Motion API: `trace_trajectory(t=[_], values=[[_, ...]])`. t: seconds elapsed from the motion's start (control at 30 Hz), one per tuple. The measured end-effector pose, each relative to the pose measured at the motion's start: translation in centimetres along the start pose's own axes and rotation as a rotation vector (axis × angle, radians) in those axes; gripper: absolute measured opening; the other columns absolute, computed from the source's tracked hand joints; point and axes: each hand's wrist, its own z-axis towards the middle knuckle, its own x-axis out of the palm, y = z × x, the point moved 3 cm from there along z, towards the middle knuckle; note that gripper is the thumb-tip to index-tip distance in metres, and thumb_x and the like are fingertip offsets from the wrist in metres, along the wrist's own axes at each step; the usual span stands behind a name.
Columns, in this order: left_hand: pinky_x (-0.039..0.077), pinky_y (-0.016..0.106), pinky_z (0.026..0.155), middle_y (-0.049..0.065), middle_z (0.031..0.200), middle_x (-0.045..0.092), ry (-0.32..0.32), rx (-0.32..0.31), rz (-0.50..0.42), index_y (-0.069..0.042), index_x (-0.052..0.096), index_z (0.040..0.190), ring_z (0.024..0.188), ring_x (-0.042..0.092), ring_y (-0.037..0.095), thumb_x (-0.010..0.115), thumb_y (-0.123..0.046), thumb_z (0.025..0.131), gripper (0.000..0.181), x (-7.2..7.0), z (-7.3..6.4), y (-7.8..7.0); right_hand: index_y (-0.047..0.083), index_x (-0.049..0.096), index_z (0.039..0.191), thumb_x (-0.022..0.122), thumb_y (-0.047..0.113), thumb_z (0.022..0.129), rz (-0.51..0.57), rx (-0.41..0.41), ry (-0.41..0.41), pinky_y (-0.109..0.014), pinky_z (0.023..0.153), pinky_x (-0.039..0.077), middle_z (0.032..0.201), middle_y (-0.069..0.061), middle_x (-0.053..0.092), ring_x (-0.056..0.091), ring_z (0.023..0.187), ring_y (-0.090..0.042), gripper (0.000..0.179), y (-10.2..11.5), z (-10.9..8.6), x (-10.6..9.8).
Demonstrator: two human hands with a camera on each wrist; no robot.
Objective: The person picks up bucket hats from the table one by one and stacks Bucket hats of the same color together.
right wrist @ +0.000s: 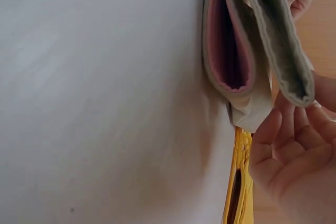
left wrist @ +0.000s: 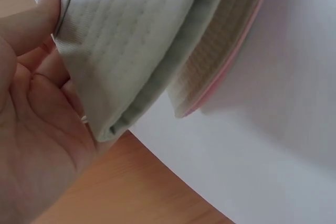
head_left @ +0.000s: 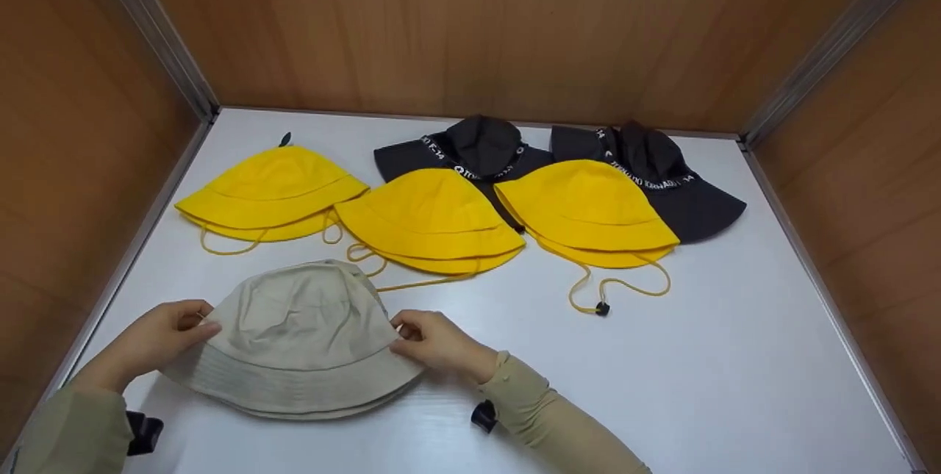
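Note:
A pale grey-green bucket hat (head_left: 301,334) lies folded flat at the front left, crown away from me. My left hand (head_left: 165,338) pinches its left side between thumb and fingers. On the opposite side my right hand (head_left: 441,345) holds the hat where the crown meets the brim. In the left wrist view the thumb of my left hand (left wrist: 37,77) presses on the stitched brim. Below it is a second, beige hat (left wrist: 223,45) with a pink lining. The right wrist view shows this beige hat (right wrist: 254,111) on the table, largely hidden from the head view.
Yellow hats (head_left: 279,180) with chin cords lie in a row across the middle, one at centre (head_left: 434,213) and one farther right (head_left: 588,209). Behind them are two black hats (head_left: 485,147) with lettered bands. Wooden panels (head_left: 470,26) enclose the white table (head_left: 662,386).

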Motion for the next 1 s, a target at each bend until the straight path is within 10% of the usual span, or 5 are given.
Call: trace_trajectory(t=[0.43,0.77,1.0], values=[[0.046,0.039,0.068,0.02,0.095,0.062,-0.085,0.002,0.052,0.001,0.057,0.098,0.082,0.053,0.026,0.054,-0.02,0.096,0.022,1.5,1.9,1.2,0.006,0.064,0.099,0.065,0.011,0.089,-0.038,0.035,-0.04,-0.015,0.062,0.041,0.077,0.004,0.058,0.048,0.067,-0.002,0.012,-1.0,0.8,0.8],[0.047,0.048,0.077,0.023,0.098,0.061,-0.14,-0.009,0.079,0.008,0.058,0.104,0.087,0.055,0.03,0.055,-0.016,0.095,0.026,2.6,2.3,1.9,0.008,0.062,0.09,0.066,0.018,0.088,-0.324,0.008,-0.05,-0.015,0.052,0.033,0.065,0.007,0.047,0.04,0.057,-0.003,0.01,-0.7,1.2,1.3],[0.044,0.039,0.07,0.019,0.09,0.055,-0.183,0.036,0.089,0.009,0.06,0.097,0.081,0.05,0.027,0.055,-0.007,0.093,0.017,2.9,2.6,1.6,0.01,0.063,0.088,0.067,0.022,0.088,-0.337,0.042,-0.027,-0.017,0.052,0.032,0.064,0.007,0.047,0.04,0.056,-0.004,0.013,-0.9,1.4,0.8]])
